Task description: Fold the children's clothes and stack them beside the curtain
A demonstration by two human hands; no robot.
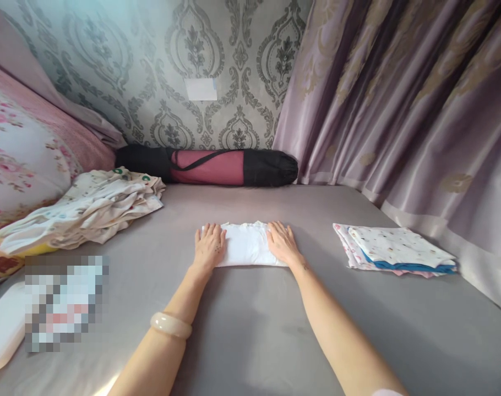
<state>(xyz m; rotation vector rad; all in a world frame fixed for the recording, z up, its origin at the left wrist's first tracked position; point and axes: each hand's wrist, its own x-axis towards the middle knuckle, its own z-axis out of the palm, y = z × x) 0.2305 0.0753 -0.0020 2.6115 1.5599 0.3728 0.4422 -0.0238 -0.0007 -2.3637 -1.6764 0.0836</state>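
A white folded garment (pixel 246 245) lies flat on the grey sheet in front of me, a wide rectangle with a slightly uneven far edge. My left hand (pixel 210 246) rests palm down on its left end, fingers stretched forward. On its right end lies my right hand (pixel 282 243), also flat with the fingers extended. Neither hand grips the cloth. What kind of garment it is cannot be made out. A pale bangle (pixel 170 325) circles my left forearm.
Folded clothes (pixel 401 247) are stacked at the right. At the left, a loose heap of printed clothes (pixel 93 206) lies by a floral pillow (pixel 19 148). A black and maroon rolled bag (pixel 207 166) lines the wall. A blurred item (pixel 69 302) and a white object (pixel 6 324) lie front left.
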